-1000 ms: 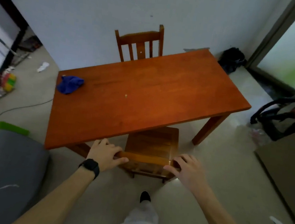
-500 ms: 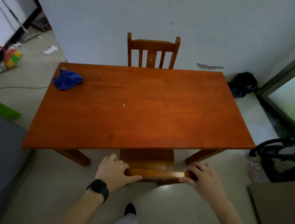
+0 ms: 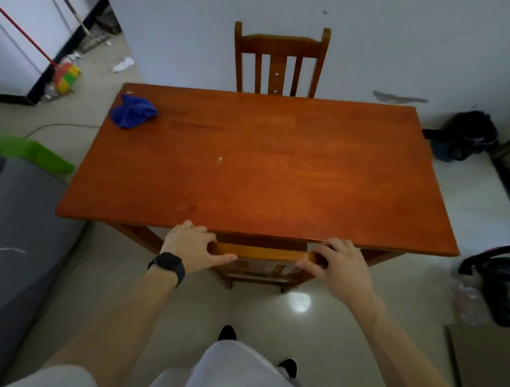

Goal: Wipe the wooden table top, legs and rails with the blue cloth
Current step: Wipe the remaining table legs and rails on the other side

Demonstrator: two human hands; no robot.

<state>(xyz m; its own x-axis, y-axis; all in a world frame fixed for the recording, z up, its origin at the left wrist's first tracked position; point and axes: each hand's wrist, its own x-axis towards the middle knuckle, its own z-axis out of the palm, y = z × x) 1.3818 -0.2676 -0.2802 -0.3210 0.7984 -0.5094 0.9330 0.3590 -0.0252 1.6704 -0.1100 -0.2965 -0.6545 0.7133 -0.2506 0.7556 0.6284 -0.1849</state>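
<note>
Far beyond left hand [image 3: 192, 246], blue cloth [image 3: 132, 115].

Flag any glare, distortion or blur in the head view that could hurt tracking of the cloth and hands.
Head view: a bright glare spot on the glossy floor below the near chair; wide-angle bending at the edges and dark corners; overall soft, dim indoor light. Blue cloth on the table is unshadowed and legible; left hand and right hand are only slightly soft.

Smooth satin wooden table top [image 3: 280, 171], soft blue cloth [image 3: 132, 115], glossy floor [image 3: 267, 315]
</note>
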